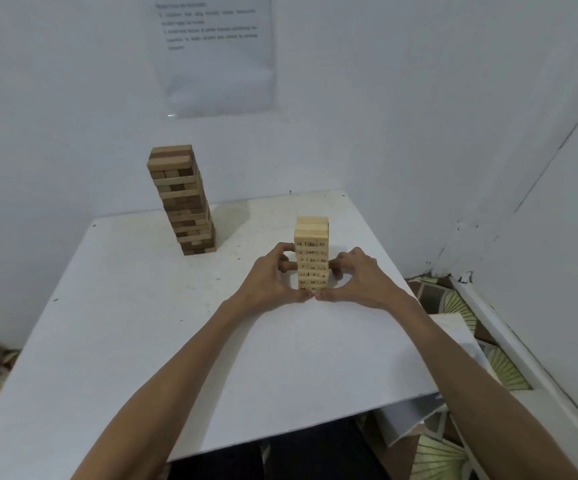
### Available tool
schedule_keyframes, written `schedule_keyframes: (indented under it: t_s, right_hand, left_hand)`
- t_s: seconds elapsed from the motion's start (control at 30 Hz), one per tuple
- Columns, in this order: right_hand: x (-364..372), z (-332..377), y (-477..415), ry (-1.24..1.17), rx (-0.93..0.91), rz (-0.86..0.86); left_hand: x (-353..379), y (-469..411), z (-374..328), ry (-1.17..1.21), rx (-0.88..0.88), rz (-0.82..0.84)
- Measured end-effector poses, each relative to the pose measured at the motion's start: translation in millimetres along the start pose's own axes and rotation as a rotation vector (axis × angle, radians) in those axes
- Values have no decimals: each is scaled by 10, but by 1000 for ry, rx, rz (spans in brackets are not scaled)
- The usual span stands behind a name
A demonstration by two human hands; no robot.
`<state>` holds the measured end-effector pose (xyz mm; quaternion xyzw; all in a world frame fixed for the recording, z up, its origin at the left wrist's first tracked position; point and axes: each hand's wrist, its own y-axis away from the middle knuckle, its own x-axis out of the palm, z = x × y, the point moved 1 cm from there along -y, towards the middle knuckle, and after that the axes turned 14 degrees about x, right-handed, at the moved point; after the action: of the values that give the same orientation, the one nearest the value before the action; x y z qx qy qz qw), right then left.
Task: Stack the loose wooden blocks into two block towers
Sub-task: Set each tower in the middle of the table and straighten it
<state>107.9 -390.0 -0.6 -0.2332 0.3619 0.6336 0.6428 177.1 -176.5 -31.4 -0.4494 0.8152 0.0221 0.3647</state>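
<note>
**A:** Where are we on the stacking?

**B:** We read it as the squaring-up step. The pale, numbered wooden block tower (311,254) stands upright on the white tabletop (176,341), right of centre. The left hand (273,278) and right hand (360,277) clasp its lower half from either side.

**A:** Fingers?

**B:** The left fingers (285,249) curl round the left face and the right fingers (341,261) round the right face, pressed to the wood. The thumb tips (301,296) touch each other in front of the base. The top layers stand free above both hands.

**A:** And the second tower?

**B:** The taller, darker brown wooden block tower (181,200) stands well apart at the back left, near the wall. It twists slightly up its height. Neither hand is on it.

**A:** Any loose blocks left?

**B:** We see none on the table (anything below its edge is out of view), so we judge the task nearly done.

**A:** Next move?

**B:** Our call is to ease the pressure evenly on both sides, then draw the hands straight outward. A one-sided release could shove the lower layers and tip the free top.
</note>
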Motion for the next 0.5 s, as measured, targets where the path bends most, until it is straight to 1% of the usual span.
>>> schedule_keyframes:
  t_s: [0.4, 0.5]
  right_hand:
    - [172, 189, -759, -16, -104, 51]
    - [255, 172, -1021, 11, -136, 44]
  left_hand:
    - [-358, -204, 389, -7, -47, -79]
    - [-430, -269, 478, -4, -57, -95]
